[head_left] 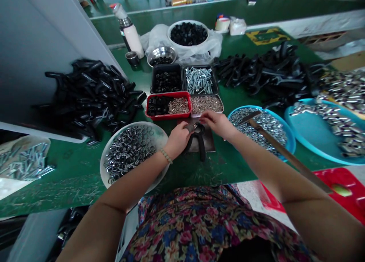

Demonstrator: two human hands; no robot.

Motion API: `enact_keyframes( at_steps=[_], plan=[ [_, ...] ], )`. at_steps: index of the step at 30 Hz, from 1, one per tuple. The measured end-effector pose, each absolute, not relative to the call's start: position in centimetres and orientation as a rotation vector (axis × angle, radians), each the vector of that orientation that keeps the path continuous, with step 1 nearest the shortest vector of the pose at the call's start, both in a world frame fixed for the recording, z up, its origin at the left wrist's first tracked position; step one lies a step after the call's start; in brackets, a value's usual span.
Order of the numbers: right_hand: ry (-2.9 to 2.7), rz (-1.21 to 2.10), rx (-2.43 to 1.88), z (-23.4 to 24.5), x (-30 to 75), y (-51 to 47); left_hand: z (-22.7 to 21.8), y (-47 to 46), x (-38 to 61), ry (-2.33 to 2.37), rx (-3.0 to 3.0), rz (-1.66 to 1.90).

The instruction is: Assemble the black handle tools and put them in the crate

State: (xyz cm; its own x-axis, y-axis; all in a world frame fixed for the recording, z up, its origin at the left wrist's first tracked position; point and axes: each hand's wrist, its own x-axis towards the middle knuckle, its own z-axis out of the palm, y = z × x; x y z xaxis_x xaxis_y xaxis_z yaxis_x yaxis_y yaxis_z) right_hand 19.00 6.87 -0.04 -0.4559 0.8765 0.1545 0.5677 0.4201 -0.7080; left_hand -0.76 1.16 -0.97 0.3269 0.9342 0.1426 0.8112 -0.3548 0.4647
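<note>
a black forked part (202,145) is lying between the two hands, over a flat metal plate (210,143) on the green bench (182,174), its rounded end pointing away from the body and its two legs spreading back toward the floral clothing (185,224). the left hand (178,138) is being the nearer one: its thumb and fingers are gripping the part at its far left side, close by the rounded end. the right hand (219,124) is hovering just beyond that same end and to the right, its fingertips bunching together near the white tray of small fasteners (210,112); whether they are pinching something tiny, i cannot make out. so, from the right fingertips, the part is lying leftward and nearer to the body, and the short gap between them and the rounded end is looking like the relation that matters most. the long axis is running roughly fore and aft, which is leaving the rounded end facing the right fingertips rather than the legs.
</note>
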Motion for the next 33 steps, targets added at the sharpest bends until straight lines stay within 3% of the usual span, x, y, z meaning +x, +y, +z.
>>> enact_keyframes(
  at_steps=[11, 27, 33],
  plan=[
    [-2.331, 0.558, -1.176, -2.0, 18.2, 7.2, -1.0, 0.5, -0.9, 1.491, 2.658, 0.170],
    [-2.357, 0.434, -1.254, -2.6, 17.7, 6.8, -0.6, -1.4, -1.4, 1.466, 2.563, 0.256],
    [-2.585, 0.187, -1.248, -2.4, 17.7, 6.4, -0.6, -1.3, -1.4, 1.458, 2.567, 0.276]
  ],
)
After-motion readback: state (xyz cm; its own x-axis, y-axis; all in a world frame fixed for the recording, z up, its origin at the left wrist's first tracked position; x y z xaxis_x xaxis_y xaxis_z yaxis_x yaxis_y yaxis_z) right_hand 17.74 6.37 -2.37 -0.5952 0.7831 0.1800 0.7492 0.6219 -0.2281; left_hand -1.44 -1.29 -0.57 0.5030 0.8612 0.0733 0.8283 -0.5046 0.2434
